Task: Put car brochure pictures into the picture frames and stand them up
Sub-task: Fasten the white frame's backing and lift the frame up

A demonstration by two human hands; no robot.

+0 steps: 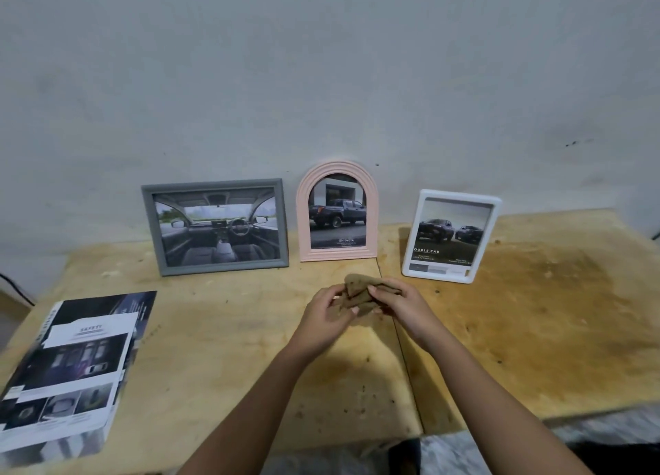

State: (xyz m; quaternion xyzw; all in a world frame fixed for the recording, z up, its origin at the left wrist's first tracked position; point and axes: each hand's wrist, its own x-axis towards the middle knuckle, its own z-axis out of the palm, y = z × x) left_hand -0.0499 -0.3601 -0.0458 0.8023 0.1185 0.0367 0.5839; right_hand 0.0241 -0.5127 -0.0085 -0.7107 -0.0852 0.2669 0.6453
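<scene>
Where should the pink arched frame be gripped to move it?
Pinch the arch top of the pink arched frame from above, fingers front and back. It stands upright, its top is free, and the grey frame sits close by its left rail, so side access looks tight.

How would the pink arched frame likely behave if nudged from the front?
The pink arched frame is tall and narrow and stands upright, so it probably tips easily. It stands close to the wall, which would likely catch it. It looks rigid, not floppy.
</scene>
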